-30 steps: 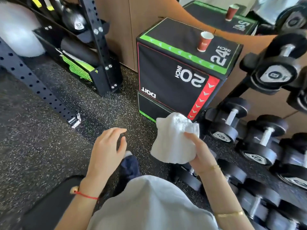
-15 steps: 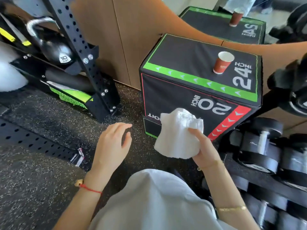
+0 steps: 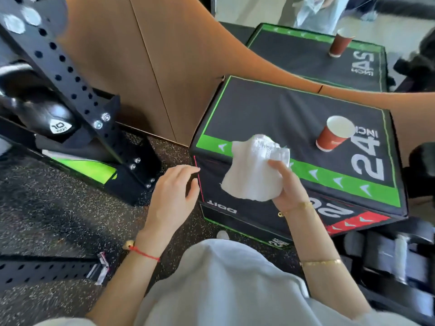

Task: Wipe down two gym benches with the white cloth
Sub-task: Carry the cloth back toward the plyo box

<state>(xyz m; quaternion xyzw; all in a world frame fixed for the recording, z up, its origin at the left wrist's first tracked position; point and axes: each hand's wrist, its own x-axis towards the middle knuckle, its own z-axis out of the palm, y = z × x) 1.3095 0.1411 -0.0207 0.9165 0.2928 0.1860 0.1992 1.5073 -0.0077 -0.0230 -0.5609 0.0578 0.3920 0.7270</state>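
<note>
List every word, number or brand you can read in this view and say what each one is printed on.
"24 INCH": top face of the near black box, beside the red paper cup.
"20": its front face, partly hidden by the right hand.
"DOIT": same front face, upside down.
"24": lower front edge, small.
"INCH": far black box; the digits beside it are unclear.
"10": kettlebell; the small brand beneath is unreadable.

A gym: plyo box [image 3: 270, 109], kettlebell [image 3: 44, 114], rubber floor [image 3: 35, 208].
</note>
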